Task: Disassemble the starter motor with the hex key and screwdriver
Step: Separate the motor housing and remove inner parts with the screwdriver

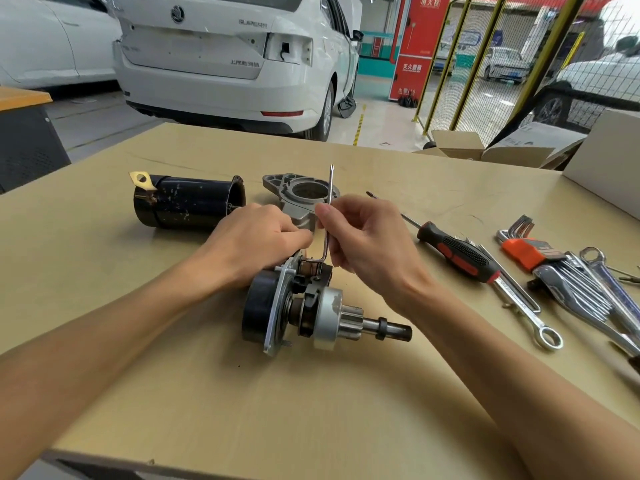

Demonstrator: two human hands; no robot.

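The starter motor (311, 313) lies on its side in the middle of the tan desk (242, 393): a black round body, a flat steel plate, a dull grey drive with a toothed pinion and a dark shaft end. The right hand (363, 244) pinches an L-shaped hex key (327, 223) (thin bright steel, long arm upright), its short end at the motor's top. The left hand (256, 240) has its grip curled on the motor's upper edge. A black-and-red ribbed screwdriver (453, 251) lies to the right.
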